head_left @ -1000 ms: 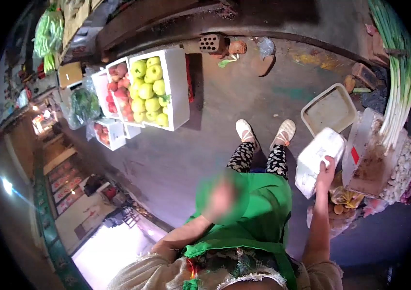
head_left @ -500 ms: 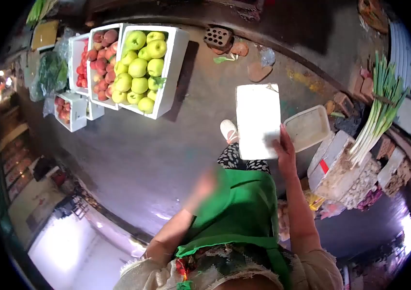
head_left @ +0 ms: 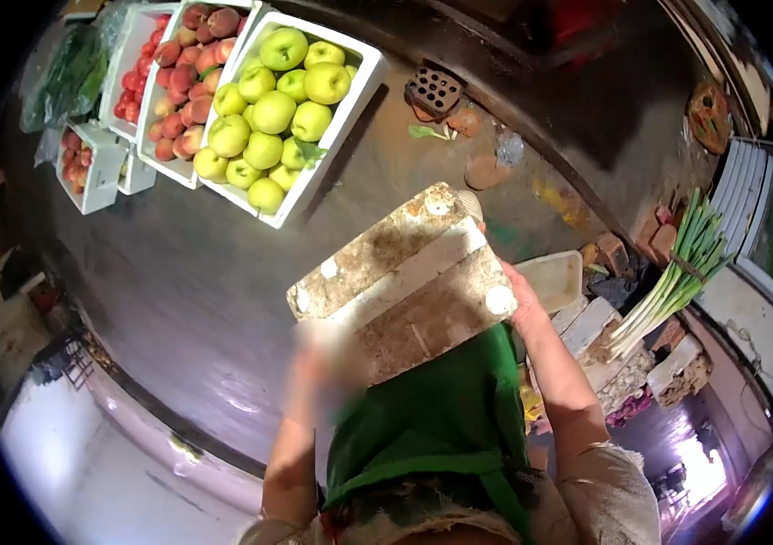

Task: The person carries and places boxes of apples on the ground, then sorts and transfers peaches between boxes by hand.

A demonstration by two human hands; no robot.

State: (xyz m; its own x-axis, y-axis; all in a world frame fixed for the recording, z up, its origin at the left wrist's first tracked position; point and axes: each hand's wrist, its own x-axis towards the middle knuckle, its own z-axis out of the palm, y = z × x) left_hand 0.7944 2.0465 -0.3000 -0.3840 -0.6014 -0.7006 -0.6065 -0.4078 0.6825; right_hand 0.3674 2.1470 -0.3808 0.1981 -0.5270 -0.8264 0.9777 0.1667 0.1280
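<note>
A dirty foam slab (head_left: 395, 295), possibly a box lid or base, is held tilted in front of my green apron (head_left: 432, 409). Its brown-stained face shows, with a paler band across it and white round spots near the corners. My right hand (head_left: 523, 295) grips its right edge, fingers partly behind it. At the lower left corner, my left hand (head_left: 318, 363) is smeared by blur, so its fingers cannot be made out; it seems to touch the slab. Part of a shoe (head_left: 471, 204) shows just beyond the slab's top edge.
White foam boxes hold green apples (head_left: 273, 111), peaches (head_left: 188, 86) and red fruit (head_left: 136, 82) at upper left. A perforated brick (head_left: 433, 89) lies ahead. On the right are a shallow tray (head_left: 552, 277), green onions (head_left: 668, 282) on a block, and bricks (head_left: 659, 241).
The slab has turned from its bright white face to its stained face and moved left and down. My left hand has come up to its corner. The view has shifted.
</note>
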